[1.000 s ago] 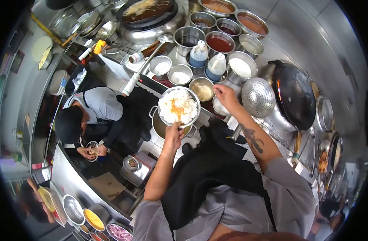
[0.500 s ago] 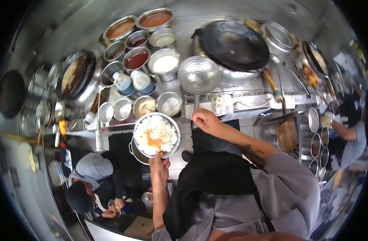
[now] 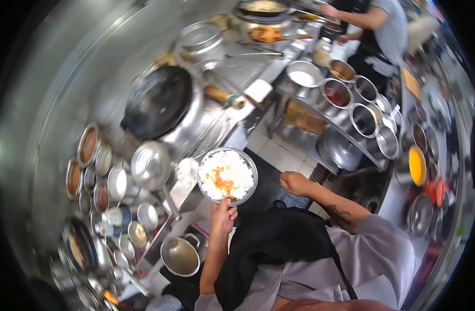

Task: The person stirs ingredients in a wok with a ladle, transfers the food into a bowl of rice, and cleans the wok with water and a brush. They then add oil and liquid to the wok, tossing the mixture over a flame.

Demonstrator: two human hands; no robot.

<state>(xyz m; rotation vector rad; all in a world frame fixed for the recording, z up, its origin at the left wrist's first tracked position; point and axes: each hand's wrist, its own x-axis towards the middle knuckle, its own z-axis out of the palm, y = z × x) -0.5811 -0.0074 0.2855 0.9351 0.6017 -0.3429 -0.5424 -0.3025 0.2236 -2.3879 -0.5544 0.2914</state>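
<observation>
My left hand point(image 3: 223, 217) grips the near rim of a round metal bowl point(image 3: 255, 179), its thumb over the edge. White rice point(image 3: 235, 167) fills the bowl, with orange bits point(image 3: 224, 182) scattered over the middle and near side. My right hand point(image 3: 295, 183) hangs in the air to the right of the bowl, loosely curled, with nothing visible in it. Left of the bowl, a perforated skimmer point(image 3: 151, 165) lies at the counter, its handle point(image 3: 171, 203) pointing toward me. Below it stands a metal pot point(image 3: 198, 262) with cloudy liquid inside.
A black wok point(image 3: 162, 101) sits on the stove beyond the bowl. Several sauce containers point(image 3: 101, 197) crowd the left counter. On the right, a metal shelf point(image 3: 330, 116) carries several pots. Another person point(image 3: 385, 23) works at the top right.
My view has turned right, bringing the shelf of pots closer. The bowl has come along in my left hand. My right hand, earlier at the skimmer's handle, is now away from it.
</observation>
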